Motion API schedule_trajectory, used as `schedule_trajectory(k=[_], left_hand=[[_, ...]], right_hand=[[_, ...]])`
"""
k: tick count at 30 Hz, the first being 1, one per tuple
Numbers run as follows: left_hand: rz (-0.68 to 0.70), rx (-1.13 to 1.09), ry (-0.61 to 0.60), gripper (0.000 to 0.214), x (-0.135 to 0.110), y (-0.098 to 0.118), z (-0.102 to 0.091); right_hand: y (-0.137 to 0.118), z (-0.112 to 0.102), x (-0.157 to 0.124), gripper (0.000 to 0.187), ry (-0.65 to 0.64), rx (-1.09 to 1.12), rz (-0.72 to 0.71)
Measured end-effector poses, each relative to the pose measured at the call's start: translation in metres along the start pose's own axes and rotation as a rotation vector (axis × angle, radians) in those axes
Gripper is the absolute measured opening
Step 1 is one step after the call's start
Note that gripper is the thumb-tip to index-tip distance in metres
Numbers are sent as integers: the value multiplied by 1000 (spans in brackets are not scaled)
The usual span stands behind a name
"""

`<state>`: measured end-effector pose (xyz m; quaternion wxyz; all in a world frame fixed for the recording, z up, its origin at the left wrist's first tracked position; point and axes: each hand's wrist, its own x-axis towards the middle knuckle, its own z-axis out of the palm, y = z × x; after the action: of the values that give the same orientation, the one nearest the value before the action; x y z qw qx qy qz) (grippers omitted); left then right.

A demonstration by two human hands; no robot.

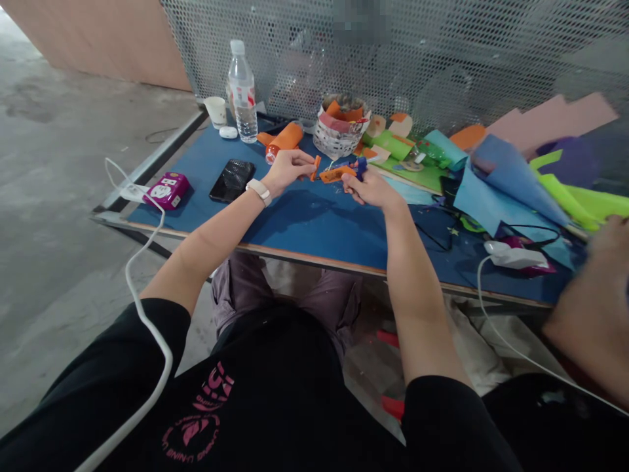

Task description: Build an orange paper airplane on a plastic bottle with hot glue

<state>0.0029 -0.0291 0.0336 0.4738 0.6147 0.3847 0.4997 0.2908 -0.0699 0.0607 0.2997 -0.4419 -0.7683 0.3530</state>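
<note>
My left hand (289,168) is closed in a pinch on a small orange paper piece (315,168) above the blue table (304,219). Beside it, my right hand (369,189) is wrapped round an orange and blue glue gun (343,172), whose nozzle points left toward the paper piece. A pale band sits on my left wrist. Both hands hover over the middle of the table, close together.
A black phone (232,179), a purple power strip (168,190) with a white cable, a water bottle (242,92), a paper cup (216,111) and a woven basket (341,130) stand behind. Coloured paper sheets (511,183) pile at right. Another person's arm (597,308) is at far right.
</note>
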Motion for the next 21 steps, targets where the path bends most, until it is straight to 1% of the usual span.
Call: schedule_trajectory(k=[7, 16, 21], left_hand=[[-7, -9, 0, 17, 1, -2, 1], [-28, -27, -5, 19, 0, 0, 1], [-48, -38, 4, 20, -2, 2, 2]], right_hand=[[1, 1, 1, 75, 6, -8, 1], [-10, 1, -4, 74, 35, -28, 34], [-9, 0, -4, 76, 47, -27, 30]])
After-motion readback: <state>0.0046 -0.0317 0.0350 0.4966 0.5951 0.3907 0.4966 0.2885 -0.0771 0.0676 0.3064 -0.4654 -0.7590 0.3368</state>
